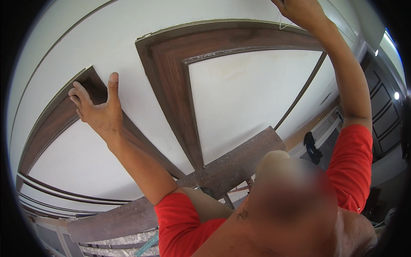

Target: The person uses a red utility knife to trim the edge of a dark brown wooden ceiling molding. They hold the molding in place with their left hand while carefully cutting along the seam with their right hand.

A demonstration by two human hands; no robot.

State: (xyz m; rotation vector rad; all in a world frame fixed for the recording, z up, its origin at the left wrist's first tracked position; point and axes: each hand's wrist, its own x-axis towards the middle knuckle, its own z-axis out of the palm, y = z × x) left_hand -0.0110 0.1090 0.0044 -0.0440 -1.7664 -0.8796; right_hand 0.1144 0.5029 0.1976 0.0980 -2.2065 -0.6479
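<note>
My left hand (100, 109) is raised with thumb and fingers spread, and nothing is in it. Its fingers are at the top corner of a brown wood-grain frame (45, 128) on the white wall; whether they touch it I cannot tell. Higher up, at the picture's upper edge, my right hand (302, 13) reaches above a second, larger brown frame (169, 77). Most of its fingers are cut off by the edge, so its grip is hidden. A thin pale string (280, 23) hangs just below it, along that frame's top edge.
Below the frames runs a long, stained brown plank (233, 160), with another board (113, 220) at the lower left. A black object (312, 147) lies at the right. Beyond it stands a dark panelled door (381, 111), and small lights (397, 96) shine near it.
</note>
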